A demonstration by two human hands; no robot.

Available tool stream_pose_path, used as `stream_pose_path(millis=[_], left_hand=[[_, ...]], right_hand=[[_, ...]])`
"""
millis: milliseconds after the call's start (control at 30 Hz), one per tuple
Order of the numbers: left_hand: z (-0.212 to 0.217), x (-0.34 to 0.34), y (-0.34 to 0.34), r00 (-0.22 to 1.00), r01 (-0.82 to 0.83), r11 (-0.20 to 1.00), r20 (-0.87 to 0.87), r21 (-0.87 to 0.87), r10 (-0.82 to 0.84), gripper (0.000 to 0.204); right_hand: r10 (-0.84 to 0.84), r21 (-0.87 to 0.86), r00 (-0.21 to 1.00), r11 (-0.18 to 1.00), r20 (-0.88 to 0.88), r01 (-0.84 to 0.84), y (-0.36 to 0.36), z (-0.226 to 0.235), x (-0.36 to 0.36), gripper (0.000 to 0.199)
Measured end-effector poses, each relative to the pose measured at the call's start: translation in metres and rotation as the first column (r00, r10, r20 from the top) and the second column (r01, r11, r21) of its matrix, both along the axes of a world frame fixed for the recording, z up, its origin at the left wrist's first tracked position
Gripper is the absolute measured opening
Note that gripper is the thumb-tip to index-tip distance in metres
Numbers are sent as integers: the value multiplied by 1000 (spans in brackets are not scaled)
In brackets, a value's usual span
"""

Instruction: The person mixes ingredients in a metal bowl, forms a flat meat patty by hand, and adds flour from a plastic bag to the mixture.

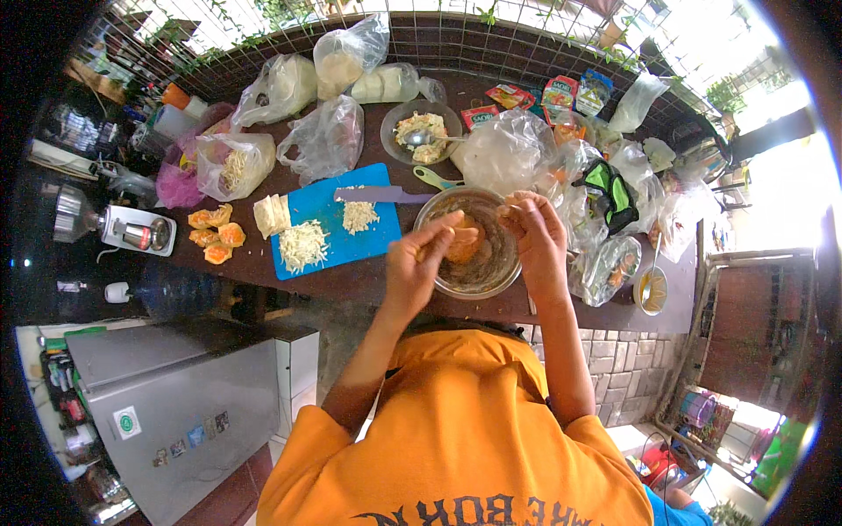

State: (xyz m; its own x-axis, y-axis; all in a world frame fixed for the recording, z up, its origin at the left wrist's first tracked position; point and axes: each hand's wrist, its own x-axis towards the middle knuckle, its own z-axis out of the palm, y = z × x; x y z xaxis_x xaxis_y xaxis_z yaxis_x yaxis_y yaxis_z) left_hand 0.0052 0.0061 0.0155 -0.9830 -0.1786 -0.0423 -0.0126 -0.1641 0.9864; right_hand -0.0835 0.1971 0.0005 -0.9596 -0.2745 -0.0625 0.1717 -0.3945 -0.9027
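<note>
Both my hands are over a metal mixing bowl that holds an orange lump and has brownish paste smeared inside. My left hand is at the bowl's left side, its fingertips pinched together above the lump. Over the right rim, my right hand is raised with thumb and fingers pinched. Whatever sits between the fingers of either hand is too small to make out. A purple knife lies across a blue cutting board, its end close to the bowl. On the board are white shreds and finely chopped pale bits.
Several filled orange pieces and a kitchen scale lie left. Behind stand a glass bowl with food and a spoon, and plastic bags. Right are more bags and a small bowl. A wire grid borders the back.
</note>
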Motion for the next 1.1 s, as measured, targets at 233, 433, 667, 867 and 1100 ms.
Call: stream_pose_path(millis=[233,433,667,867,1100], left_hand=[[0,-21,-19,996,56,914,-35,-401,-77,22],[-2,-27,-31,976,60,819,-137,-571,-167,24],[-11,-34,-33,942,-2,869,-293,-494,-165,22],[-18,-38,-42,942,105,898,-248,-427,-228,21],[-16,-40,-47,897,-36,895,-409,-444,-167,22]], right_hand=[[21,568,984,819,-178,85,-10,7,14,14],[103,677,889,688,-447,261,-27,12,28,15],[338,892,847,343,-410,295,-31,8,32,11],[381,957,880,180,-282,229,-42,16,28,14],[674,942,658,258,-334,215,-41,-22,12,51]])
